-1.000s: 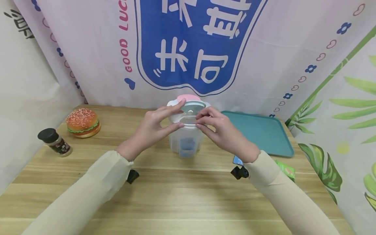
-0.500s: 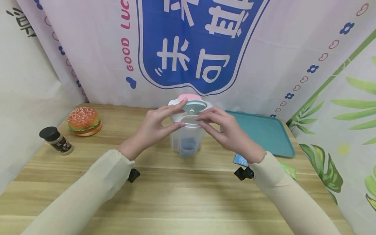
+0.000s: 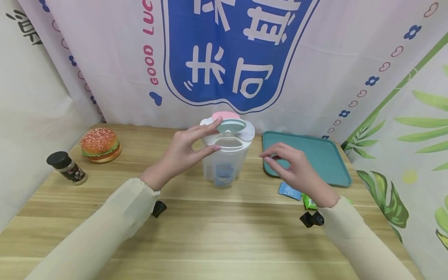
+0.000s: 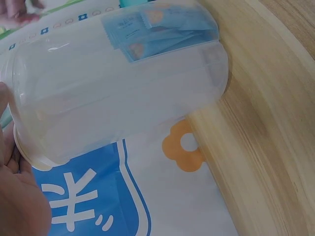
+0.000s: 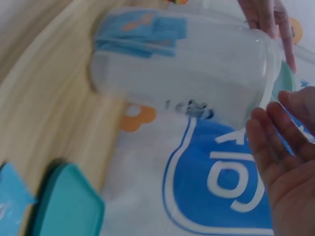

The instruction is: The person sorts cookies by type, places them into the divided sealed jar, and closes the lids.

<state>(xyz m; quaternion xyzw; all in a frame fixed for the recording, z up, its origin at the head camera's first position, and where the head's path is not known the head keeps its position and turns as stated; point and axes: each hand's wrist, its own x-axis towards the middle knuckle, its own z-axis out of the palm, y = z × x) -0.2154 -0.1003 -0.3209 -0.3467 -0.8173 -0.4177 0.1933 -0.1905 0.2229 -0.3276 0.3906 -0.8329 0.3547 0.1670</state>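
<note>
A translucent storage container point(image 3: 229, 161) stands upright at the table's back, with blue sachets point(image 4: 162, 32) at its bottom. Its white lid point(image 3: 248, 134) has a raised teal flap point(image 3: 231, 125) over an opening, and a pink flap point(image 3: 225, 115) behind. My left hand point(image 3: 187, 149) touches the teal flap with an extended forefinger, its thumb by the lid's front rim. To the container's right, my right hand point(image 3: 295, 165) hangs in the air before the tray, loosely bent fingers holding nothing. Another blue sachet point(image 3: 289, 191) and a green packet point(image 3: 309, 202) lie beneath it, the packet partly hidden.
A teal tray point(image 3: 315, 155) lies at the back right. On the left stand a toy hamburger point(image 3: 100, 144) and a black-capped seasoning jar point(image 3: 67, 168). A printed cloth point(image 3: 122, 70) hangs directly behind the wooden table point(image 3: 217, 241).
My right hand has left the container's opening and moved right and toward me, over the near side of the tray. The left hand stays at the lid; the teal flap remains raised.
</note>
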